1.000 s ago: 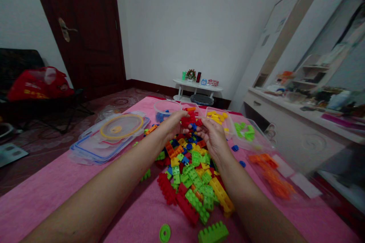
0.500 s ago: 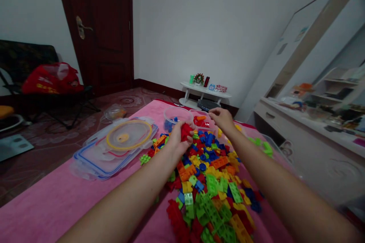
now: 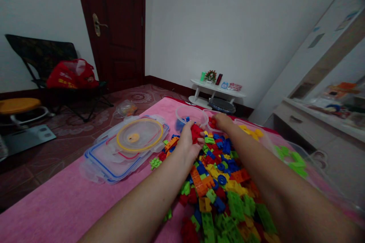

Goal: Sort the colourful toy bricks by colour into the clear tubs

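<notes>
Red toy building bricks [image 3: 196, 133] rest in my left hand [image 3: 189, 139], its fingers curled round them. That hand hovers over the far end of a big loose pile of mixed-colour bricks [image 3: 225, 167]. My right hand [image 3: 224, 122] reaches down at a small clear container [image 3: 209, 111] with red bricks in it; its fingertips are mostly hidden there. Just left of that stands a round clear tub [image 3: 191, 111] with blue bricks inside. To the right, yellow bricks [image 3: 251, 132] and green bricks [image 3: 291, 159] lie in further clear containers, partly behind my right forearm.
Stacked clear lids with blue and yellow rims [image 3: 139, 135] lie on the pink cloth [image 3: 57, 201] at left. Beyond the table are a low white stand [image 3: 218, 87], a folding chair with a red bag [image 3: 71, 76], and a white cabinet [image 3: 313, 129] at right.
My right hand has gone down from above the containers to the one with red bricks. The left hand keeps its red bricks. The whole view has shifted, so things sit further right.
</notes>
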Demonstrator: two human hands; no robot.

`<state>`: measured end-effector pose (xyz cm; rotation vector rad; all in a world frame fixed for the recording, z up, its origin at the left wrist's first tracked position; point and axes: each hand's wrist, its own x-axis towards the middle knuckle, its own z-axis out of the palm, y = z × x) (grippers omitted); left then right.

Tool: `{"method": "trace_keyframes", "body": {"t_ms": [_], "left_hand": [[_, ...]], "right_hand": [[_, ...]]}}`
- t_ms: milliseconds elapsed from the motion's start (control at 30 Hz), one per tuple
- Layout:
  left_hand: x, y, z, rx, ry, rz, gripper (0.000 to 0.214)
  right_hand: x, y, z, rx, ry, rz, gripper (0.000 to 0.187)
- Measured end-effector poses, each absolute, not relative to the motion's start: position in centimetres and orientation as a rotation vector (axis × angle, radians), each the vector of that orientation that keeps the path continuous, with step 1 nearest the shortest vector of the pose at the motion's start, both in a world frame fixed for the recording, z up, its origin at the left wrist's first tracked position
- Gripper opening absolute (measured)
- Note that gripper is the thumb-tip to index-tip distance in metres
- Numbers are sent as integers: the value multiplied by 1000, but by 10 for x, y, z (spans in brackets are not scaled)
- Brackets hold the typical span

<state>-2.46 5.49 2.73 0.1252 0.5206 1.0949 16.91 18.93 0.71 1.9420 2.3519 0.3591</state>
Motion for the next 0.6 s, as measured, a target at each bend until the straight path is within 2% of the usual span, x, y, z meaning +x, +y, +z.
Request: {"method": "trace_keyframes", "body": {"t_ms": [133, 233, 333, 467, 533, 600], "left_hand": [[-21, 53, 25, 140, 522, 1093, 18], [-19, 52, 23, 169, 490, 1096, 18], [-17, 50, 23, 176, 495, 1093, 15], [-15, 48, 26, 205, 515, 1088, 16], [-14, 47, 27, 234, 520, 1098, 17], [-14, 45, 27, 269, 532, 1112, 16]], "right_hand": [[178, 178, 21, 2073, 2356, 544, 35], [205, 164, 39, 2333, 2297, 705, 38], [240, 148, 52, 2593, 2192, 625, 35], [256, 112, 59, 3024, 2253, 41, 35], [244, 83, 60, 3307, 2366, -428, 32], [225, 48, 61, 3373, 2556, -892, 31]]}}
